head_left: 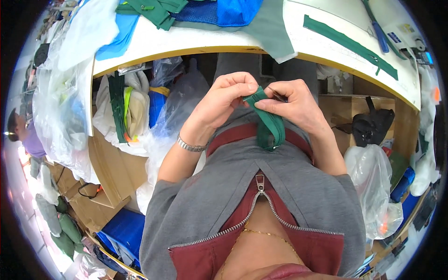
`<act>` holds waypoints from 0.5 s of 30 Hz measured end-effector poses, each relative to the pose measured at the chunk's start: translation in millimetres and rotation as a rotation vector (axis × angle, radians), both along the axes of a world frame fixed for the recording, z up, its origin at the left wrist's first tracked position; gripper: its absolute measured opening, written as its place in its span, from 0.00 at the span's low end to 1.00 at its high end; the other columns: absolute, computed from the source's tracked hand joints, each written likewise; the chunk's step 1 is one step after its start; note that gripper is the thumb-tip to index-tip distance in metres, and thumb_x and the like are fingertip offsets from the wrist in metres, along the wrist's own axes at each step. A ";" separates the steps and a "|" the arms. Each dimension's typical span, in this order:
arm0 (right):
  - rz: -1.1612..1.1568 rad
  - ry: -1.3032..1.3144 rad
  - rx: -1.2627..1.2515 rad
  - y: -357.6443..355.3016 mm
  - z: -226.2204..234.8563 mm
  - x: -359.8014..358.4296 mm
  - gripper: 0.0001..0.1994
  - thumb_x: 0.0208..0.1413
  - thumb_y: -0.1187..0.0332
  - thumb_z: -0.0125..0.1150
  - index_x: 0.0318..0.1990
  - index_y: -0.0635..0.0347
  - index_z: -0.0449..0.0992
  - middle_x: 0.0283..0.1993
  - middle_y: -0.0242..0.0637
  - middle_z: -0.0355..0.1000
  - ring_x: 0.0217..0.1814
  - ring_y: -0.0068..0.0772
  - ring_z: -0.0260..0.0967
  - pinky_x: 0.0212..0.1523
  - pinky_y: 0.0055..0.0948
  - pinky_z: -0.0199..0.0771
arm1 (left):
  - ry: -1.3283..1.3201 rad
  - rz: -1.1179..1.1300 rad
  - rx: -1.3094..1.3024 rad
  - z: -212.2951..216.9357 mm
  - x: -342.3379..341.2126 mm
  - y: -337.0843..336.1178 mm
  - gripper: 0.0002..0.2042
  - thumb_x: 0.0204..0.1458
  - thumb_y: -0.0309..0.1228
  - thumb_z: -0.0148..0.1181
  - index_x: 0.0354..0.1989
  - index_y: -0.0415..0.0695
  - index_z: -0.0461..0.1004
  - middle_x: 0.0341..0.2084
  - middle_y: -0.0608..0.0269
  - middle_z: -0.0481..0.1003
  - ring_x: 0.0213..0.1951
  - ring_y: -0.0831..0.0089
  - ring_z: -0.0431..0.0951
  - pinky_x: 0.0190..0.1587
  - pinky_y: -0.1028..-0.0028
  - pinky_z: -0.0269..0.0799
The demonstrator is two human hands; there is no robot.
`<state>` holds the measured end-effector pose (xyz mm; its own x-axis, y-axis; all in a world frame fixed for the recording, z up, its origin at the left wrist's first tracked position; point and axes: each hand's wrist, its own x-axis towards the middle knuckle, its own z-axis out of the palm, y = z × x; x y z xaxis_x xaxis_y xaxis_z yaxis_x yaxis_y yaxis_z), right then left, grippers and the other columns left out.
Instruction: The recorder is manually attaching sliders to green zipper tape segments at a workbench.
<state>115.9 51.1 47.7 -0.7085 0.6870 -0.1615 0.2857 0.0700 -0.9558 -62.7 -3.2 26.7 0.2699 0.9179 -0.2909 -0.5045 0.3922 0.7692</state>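
Above my lap I hold a green zipper (274, 122). One end of it is pinched between the fingers of my left hand (223, 99) and the thumb of my right hand (295, 103). From there the strip hangs in a loop toward my belly. A thin dark pointed thing (276, 94) sticks out between the fingers of my right hand; its kind is too small to make out. Both hands are closed, close together, just off the table's front edge. On the white table (322, 60) at the right lies another green zipper (347, 44) with its slider near one end.
Green and blue fabric pieces (210, 13) lie on the table's far side. A blue-handled tool (380, 37) rests at the far right. Beneath the table are clear plastic bags (179, 100), hanging dark green strips (117, 107), cardboard and a black bag (371, 123). A person (30, 135) is at the far left.
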 end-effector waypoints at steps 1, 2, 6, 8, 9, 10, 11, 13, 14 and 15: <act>0.002 -0.002 -0.001 -0.1 -0.2 -0.5 0.09 0.42 0.72 0.62 0.21 0.66 0.69 0.15 0.23 0.56 0.20 0.10 0.49 0.18 0.17 0.48 | -0.002 0.002 -0.001 -1.2 0.1 -0.5 0.07 0.50 0.33 0.54 0.27 0.43 0.70 0.22 0.73 0.68 0.27 0.87 0.65 0.30 0.84 0.60; -0.006 -0.018 -0.007 -0.2 -0.5 -1.0 0.08 0.42 0.72 0.62 0.21 0.66 0.69 0.15 0.23 0.56 0.20 0.10 0.49 0.19 0.17 0.48 | -0.020 0.001 -0.009 -2.1 0.0 -0.9 0.07 0.50 0.32 0.54 0.26 0.43 0.70 0.22 0.74 0.68 0.27 0.87 0.65 0.31 0.84 0.61; 0.028 -0.061 -0.007 -0.8 -3.2 -1.2 0.08 0.42 0.72 0.61 0.21 0.66 0.69 0.15 0.24 0.57 0.20 0.11 0.50 0.19 0.17 0.49 | 0.258 0.013 0.156 1.7 0.5 -1.0 0.06 0.51 0.31 0.54 0.26 0.42 0.70 0.22 0.74 0.68 0.27 0.87 0.65 0.31 0.84 0.61; 0.044 -0.047 -0.010 -2.0 -6.3 -3.8 0.07 0.42 0.72 0.60 0.21 0.66 0.70 0.16 0.25 0.60 0.21 0.11 0.52 0.20 0.17 0.51 | 0.234 0.012 0.173 0.6 -3.6 -1.2 0.06 0.51 0.30 0.54 0.26 0.42 0.69 0.22 0.74 0.68 0.27 0.87 0.65 0.31 0.84 0.61; 0.056 -0.033 -0.012 -2.7 -7.3 -5.4 0.07 0.42 0.72 0.60 0.22 0.66 0.71 0.16 0.25 0.62 0.21 0.11 0.54 0.20 0.17 0.53 | 0.210 0.008 0.192 0.2 -5.2 -1.4 0.06 0.51 0.30 0.54 0.27 0.41 0.69 0.22 0.73 0.68 0.27 0.87 0.65 0.30 0.84 0.62; 0.058 -0.033 -0.012 -2.9 -6.6 -7.5 0.07 0.42 0.72 0.60 0.22 0.66 0.71 0.16 0.25 0.62 0.21 0.11 0.54 0.20 0.17 0.53 | 0.157 0.034 0.154 1.1 -5.7 -1.0 0.06 0.51 0.31 0.54 0.27 0.42 0.69 0.22 0.73 0.68 0.26 0.87 0.65 0.30 0.84 0.62; 0.044 0.035 -0.088 -3.2 -5.7 -9.7 0.06 0.42 0.72 0.60 0.23 0.66 0.72 0.18 0.27 0.65 0.22 0.11 0.57 0.21 0.16 0.55 | 0.114 0.075 0.115 0.9 -7.9 -0.7 0.06 0.51 0.31 0.54 0.27 0.42 0.69 0.23 0.73 0.68 0.28 0.86 0.66 0.31 0.84 0.62; 0.029 0.101 -0.166 -1.8 -6.1 -9.7 0.06 0.42 0.72 0.60 0.23 0.66 0.73 0.19 0.28 0.68 0.22 0.11 0.59 0.22 0.16 0.56 | 0.084 0.212 0.069 0.3 -14.8 0.5 0.05 0.52 0.30 0.51 0.30 0.42 0.68 0.25 0.69 0.68 0.29 0.83 0.68 0.32 0.82 0.64; 0.111 0.074 -0.222 1.4 -7.8 -6.8 0.07 0.42 0.70 0.60 0.24 0.67 0.73 0.20 0.29 0.69 0.23 0.13 0.61 0.25 0.17 0.60 | 0.102 0.314 0.097 1.7 -20.3 2.5 0.06 0.53 0.31 0.50 0.31 0.42 0.68 0.26 0.67 0.69 0.28 0.80 0.69 0.31 0.80 0.65; 0.194 0.047 -0.279 4.7 -10.0 -3.9 0.08 0.42 0.69 0.60 0.25 0.67 0.73 0.21 0.30 0.71 0.25 0.14 0.63 0.28 0.18 0.63 | 0.150 0.361 0.128 7.5 -31.1 3.7 0.08 0.54 0.33 0.47 0.31 0.41 0.68 0.27 0.65 0.69 0.27 0.78 0.69 0.29 0.78 0.67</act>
<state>112.0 55.8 37.7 -0.8325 0.4729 -0.2885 0.2482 -0.1472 -0.9575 -93.9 0.5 34.2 -0.1128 0.9771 -0.1802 -0.4706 0.1072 0.8758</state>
